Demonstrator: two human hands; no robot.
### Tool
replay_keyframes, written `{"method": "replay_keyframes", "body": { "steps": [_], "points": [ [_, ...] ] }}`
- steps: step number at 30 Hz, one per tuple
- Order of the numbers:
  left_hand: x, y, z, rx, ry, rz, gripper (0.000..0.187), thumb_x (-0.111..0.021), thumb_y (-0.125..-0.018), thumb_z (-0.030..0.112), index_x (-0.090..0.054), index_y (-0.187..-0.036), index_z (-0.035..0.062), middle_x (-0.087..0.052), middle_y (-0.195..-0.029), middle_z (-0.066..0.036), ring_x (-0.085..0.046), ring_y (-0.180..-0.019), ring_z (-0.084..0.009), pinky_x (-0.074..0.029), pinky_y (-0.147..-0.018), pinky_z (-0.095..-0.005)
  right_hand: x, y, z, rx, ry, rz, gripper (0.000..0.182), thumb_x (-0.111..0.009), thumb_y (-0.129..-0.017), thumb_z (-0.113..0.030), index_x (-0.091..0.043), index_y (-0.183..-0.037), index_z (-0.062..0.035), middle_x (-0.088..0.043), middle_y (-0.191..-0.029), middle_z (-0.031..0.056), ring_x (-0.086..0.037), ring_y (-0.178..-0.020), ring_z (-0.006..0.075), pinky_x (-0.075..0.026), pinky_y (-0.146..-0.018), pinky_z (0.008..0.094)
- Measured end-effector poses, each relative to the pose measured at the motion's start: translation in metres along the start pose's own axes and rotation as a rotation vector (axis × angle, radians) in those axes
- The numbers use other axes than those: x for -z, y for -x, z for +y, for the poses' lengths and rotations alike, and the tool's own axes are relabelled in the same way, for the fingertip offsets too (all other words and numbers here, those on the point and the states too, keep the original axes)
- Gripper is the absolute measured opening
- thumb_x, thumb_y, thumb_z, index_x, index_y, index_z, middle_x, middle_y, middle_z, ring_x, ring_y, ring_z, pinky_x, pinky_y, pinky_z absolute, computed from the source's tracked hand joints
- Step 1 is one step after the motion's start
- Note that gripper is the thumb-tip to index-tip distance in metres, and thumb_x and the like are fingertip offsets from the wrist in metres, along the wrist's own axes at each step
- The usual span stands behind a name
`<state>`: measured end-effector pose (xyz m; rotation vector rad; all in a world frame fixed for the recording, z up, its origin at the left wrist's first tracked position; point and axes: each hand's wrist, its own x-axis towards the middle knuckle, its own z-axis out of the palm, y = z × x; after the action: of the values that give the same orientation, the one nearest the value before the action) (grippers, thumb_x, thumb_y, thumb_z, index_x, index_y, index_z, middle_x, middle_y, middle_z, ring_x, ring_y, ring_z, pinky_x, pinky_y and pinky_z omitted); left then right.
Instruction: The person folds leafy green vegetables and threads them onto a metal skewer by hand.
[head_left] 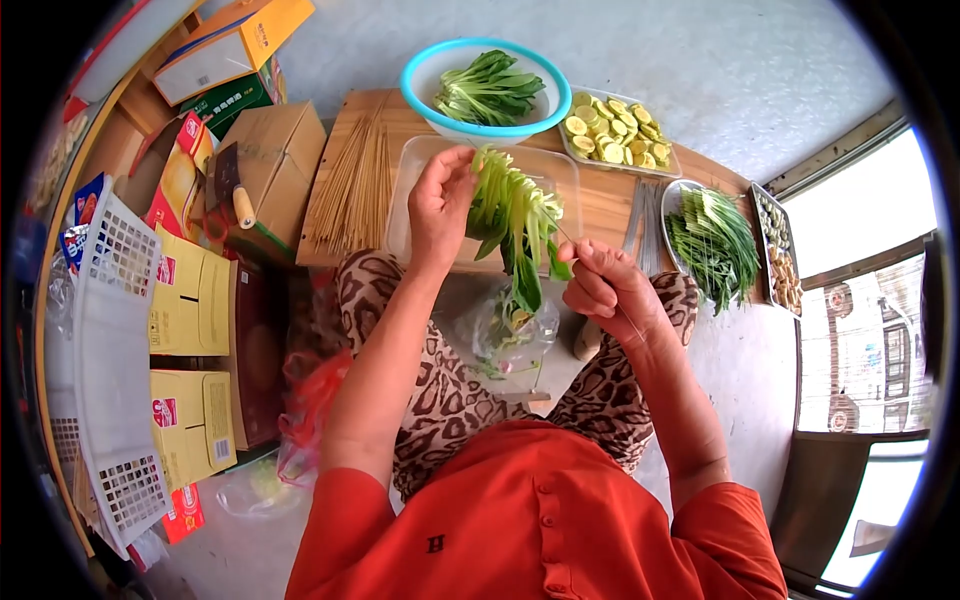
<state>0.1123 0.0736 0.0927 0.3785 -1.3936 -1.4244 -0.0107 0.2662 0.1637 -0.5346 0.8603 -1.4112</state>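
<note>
Leafy greens hang in a floppy bunch between the two hands, over a clear plastic tray. Their stems are pale and smooth, and their leaves are dark and soft. The left hand is closed on the top end of the bunch. The right hand pinches a thin, straight stick that reaches to the greens. Both arms stretch forward, the left hand farther out. The tray sits on a striped wooden counter. Left of it lie skinny wooden sticks. Behind it is a round bowl with a blue rim and more leaves inside. To the right are round, yellow-green slices and a plate of long, flat leaves.
</note>
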Motion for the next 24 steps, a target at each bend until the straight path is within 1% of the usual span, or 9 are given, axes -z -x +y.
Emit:
{"method": "replay_keyframes", "body": {
  "steps": [7,10,12,13,16,17,18,21,24],
  "points": [
    [0.000,0.001,0.000,-0.007,0.025,-0.001,0.021,-0.058,-0.090,0.000,-0.056,-0.111,-0.0001,-0.064,-0.102,-0.005,-0.060,-0.092,-0.0101,-0.046,-0.081,-0.0232,-0.001,-0.001,0.002,-0.011,-0.006,-0.005,0.025,-0.046,-0.099,-0.022,-0.059,-0.102,-0.0011,-0.033,-0.047,-0.0060,-0.028,-0.040,0.0052,-0.024,-0.042,0.0206],
    [0.000,0.002,0.002,-0.025,-0.039,0.013,0.023,-0.057,-0.090,0.001,-0.055,-0.113,0.0008,-0.063,-0.106,-0.006,-0.059,-0.096,-0.0116,-0.045,-0.084,-0.0243,0.001,-0.002,0.001,0.001,-0.021,-0.015,0.026,-0.045,-0.099,-0.022,-0.059,-0.102,-0.0011,-0.033,-0.047,-0.0065,-0.027,-0.040,0.0049,-0.023,-0.042,0.0204],
    [0.001,0.003,0.004,-0.024,-0.119,0.080,0.024,-0.055,-0.091,0.002,-0.054,-0.115,0.0018,-0.061,-0.110,-0.007,-0.058,-0.100,-0.0138,-0.045,-0.088,-0.0263,0.004,-0.003,-0.003,0.014,-0.009,0.014,0.025,-0.045,-0.099,-0.022,-0.059,-0.102,-0.0011,-0.032,-0.048,-0.0069,-0.027,-0.040,0.0049,-0.023,-0.042,0.0204],
    [0.001,0.003,0.004,-0.053,-0.098,0.087,0.026,-0.053,-0.092,0.003,-0.053,-0.117,0.0020,-0.059,-0.112,-0.008,-0.058,-0.102,-0.0156,-0.045,-0.090,-0.0281,0.006,-0.005,-0.006,0.018,-0.005,0.010,0.025,-0.045,-0.099,-0.022,-0.059,-0.102,-0.0011,-0.032,-0.048,-0.0069,-0.027,-0.040,0.0049,-0.023,-0.042,0.0204],
    [0.002,0.003,0.006,-0.006,-0.019,0.100,0.026,-0.053,-0.092,0.004,-0.052,-0.117,0.0014,-0.059,-0.111,-0.010,-0.058,-0.101,-0.0170,-0.045,-0.091,-0.0288,0.016,-0.017,-0.022,0.093,0.004,0.070,0.026,-0.043,-0.099,-0.021,-0.059,-0.105,-0.0010,-0.033,-0.049,-0.0067,-0.028,-0.041,0.0051,-0.024,-0.042,0.0213],
    [0.001,0.004,0.005,0.005,-0.001,0.090,0.027,-0.054,-0.093,0.008,-0.051,-0.118,0.0001,-0.059,-0.111,-0.011,-0.059,-0.101,-0.0176,-0.045,-0.091,-0.0289,0.019,-0.022,-0.032,0.138,0.059,0.126,0.026,-0.043,-0.099,-0.022,-0.059,-0.105,-0.0011,-0.034,-0.049,-0.0066,-0.029,-0.041,0.0053,-0.024,-0.043,0.0214],
    [0.000,0.005,0.005,0.000,-0.001,0.090,0.027,-0.054,-0.093,0.008,-0.051,-0.118,0.0001,-0.059,-0.111,-0.011,-0.059,-0.101,-0.0176,-0.045,-0.091,-0.0289,0.019,-0.028,-0.043,0.183,0.114,0.182,0.027,-0.043,-0.099,-0.022,-0.059,-0.106,-0.0012,-0.034,-0.049,-0.0065,-0.029,-0.041,0.0055,-0.024,-0.043,0.0216],
    [-0.003,0.007,0.006,0.057,0.066,0.042,0.033,-0.057,-0.094,0.017,-0.049,-0.120,-0.0017,-0.058,-0.111,-0.012,-0.060,-0.100,-0.0179,-0.045,-0.090,-0.0289,0.028,-0.055,-0.080,0.319,0.209,0.223,0.026,-0.045,-0.097,-0.019,-0.057,-0.106,0.0022,-0.034,-0.050,-0.0058,-0.029,-0.042,0.0060,-0.025,-0.043,0.0215],
    [-0.005,0.009,0.010,0.108,0.115,0.014,0.028,-0.054,-0.094,0.011,-0.050,-0.118,-0.0027,-0.058,-0.108,-0.010,-0.060,-0.096,-0.0171,-0.047,-0.087,-0.0286,0.027,-0.093,-0.115,0.462,0.400,0.333,0.028,-0.046,-0.097,-0.018,-0.056,-0.110,0.0052,-0.033,-0.054,-0.0048,-0.027,-0.044,0.0053,-0.024,-0.044,0.0216]
  ]
}}
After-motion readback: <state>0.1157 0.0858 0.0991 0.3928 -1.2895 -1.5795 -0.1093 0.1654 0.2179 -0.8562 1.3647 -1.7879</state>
